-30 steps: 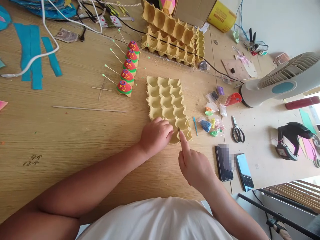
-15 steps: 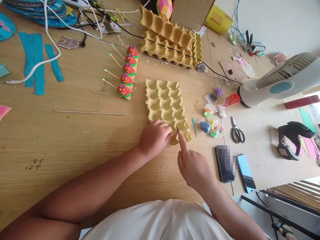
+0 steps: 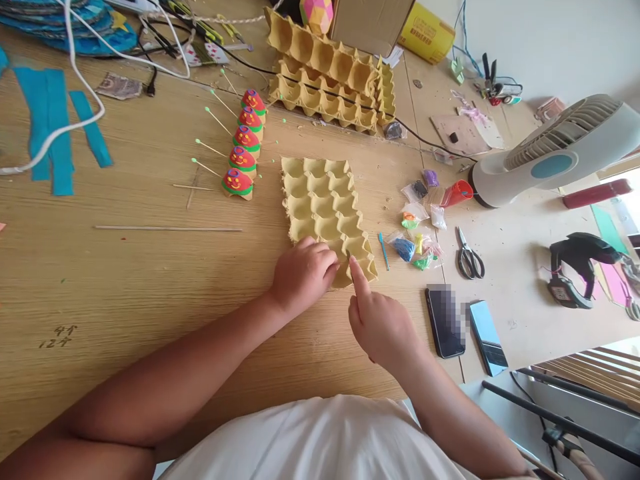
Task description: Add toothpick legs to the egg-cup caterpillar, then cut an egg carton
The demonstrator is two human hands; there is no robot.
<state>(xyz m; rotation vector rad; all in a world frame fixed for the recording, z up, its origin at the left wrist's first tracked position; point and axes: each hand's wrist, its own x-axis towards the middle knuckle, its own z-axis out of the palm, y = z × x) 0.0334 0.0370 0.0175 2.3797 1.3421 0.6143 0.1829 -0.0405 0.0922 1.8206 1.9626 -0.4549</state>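
A pale yellow cardboard egg tray [image 3: 325, 203] lies on the wooden table in front of me. My left hand [image 3: 304, 277] has its fingers curled over the tray's near left part, holding it down. Over the near right cups, my right hand [image 3: 383, 327] grips a slim knife [image 3: 349, 256], index finger stretched along its top. Only the dark tip of the knife shows at the cardboard; my fingers hide the rest. To the left of the tray stands a row of several painted egg-carton pieces [image 3: 242, 160], red and green with smiling faces and green-tipped sticks.
More egg cartons [image 3: 325, 87] stand at the back. Right of the tray are bags of coloured clay [image 3: 404, 248], scissors [image 3: 469, 255], two phones [image 3: 446, 327] and a white fan [image 3: 550, 157]. A thin stick [image 3: 167, 229] and blue strips [image 3: 57, 133] lie left.
The whole view has shifted slightly, so things appear a little further left. Both hands keep their places on the tray, and the knife tip stays at the near right cups.
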